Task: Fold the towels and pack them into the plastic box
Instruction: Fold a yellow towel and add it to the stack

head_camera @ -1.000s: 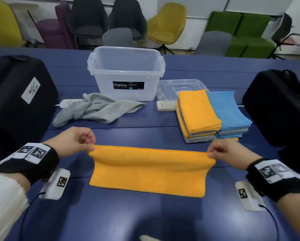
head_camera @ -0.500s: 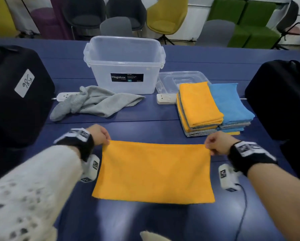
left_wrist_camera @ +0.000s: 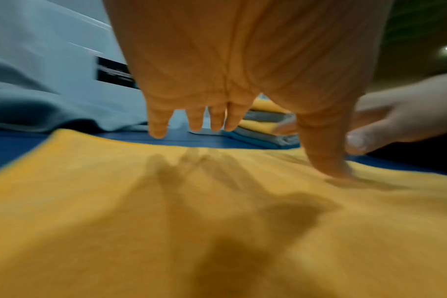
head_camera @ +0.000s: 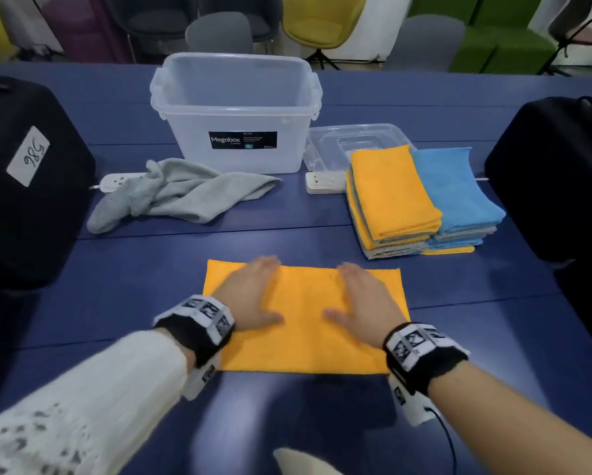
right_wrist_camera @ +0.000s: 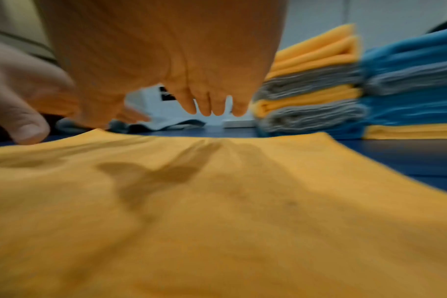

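On blue table (head_camera: 493, 337), mid-fold: flattening orange towel (head_camera: 305, 337).
Left hand (head_camera: 250, 296), right hand (head_camera: 363, 299) spread flat, grasping nothing; next likely pinching one end, folding across.

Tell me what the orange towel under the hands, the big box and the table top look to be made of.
Orange towel: soft, matte, fine-napped cloth, probably microfibre; it creases near the fingers.
Box: translucent, smooth, slightly glossy plastic; its far wall shows through, and it carries a printed label.
Table: hard, smooth, dark blue, satin-finished panels with visible seams; laminate or painted board, unclear which.
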Demonstrator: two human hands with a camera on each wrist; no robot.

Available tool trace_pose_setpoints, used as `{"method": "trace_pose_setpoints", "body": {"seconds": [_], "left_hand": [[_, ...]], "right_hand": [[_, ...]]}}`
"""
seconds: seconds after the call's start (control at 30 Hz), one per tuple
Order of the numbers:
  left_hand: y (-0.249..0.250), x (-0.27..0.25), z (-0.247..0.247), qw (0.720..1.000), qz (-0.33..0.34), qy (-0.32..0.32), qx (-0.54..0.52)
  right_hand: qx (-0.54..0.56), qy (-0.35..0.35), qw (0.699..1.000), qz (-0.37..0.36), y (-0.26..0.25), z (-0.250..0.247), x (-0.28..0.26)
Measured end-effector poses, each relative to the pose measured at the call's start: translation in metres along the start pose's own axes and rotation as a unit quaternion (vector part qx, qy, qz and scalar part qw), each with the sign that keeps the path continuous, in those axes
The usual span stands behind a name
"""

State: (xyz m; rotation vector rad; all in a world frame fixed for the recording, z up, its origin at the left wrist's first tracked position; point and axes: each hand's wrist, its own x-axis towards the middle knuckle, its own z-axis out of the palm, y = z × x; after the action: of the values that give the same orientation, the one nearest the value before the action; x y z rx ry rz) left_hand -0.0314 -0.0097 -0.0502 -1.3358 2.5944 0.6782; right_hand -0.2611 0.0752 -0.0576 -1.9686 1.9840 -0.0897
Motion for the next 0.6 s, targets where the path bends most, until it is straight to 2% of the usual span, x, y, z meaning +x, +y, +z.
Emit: {"method": "trace_pose_setpoints", "body": {"seconds": [0.07,0.17,0.33,0.47,0.6], "left_hand": [[0.024,0.006,0.018,0.992,0.031,-0.097,0.069],[0.033,0.016,0.033,0.982,-0.002,-0.161,0.103],[0.0,0.009,0.029,0.972,-0.013,-0.187,0.144],[-0.041,-0.009,0.017,0.973,-0.018,-0.184,0.141],[-0.054,-0.017,0.008,0.97,0.005,-0.197,0.141]], "right_hand": [[-0.067,-0.106,0.991,-0.037,-0.021,0.018,0.008],[-0.105,-0.185,0.977,-0.03,-0.029,0.033,0.019],[-0.13,-0.211,0.968,-0.045,0.009,0.028,0.009],[-0.14,-0.239,0.961,-0.013,0.056,0.007,-0.02],[-0.126,-0.248,0.96,0.005,0.075,-0.002,-0.034]]}}
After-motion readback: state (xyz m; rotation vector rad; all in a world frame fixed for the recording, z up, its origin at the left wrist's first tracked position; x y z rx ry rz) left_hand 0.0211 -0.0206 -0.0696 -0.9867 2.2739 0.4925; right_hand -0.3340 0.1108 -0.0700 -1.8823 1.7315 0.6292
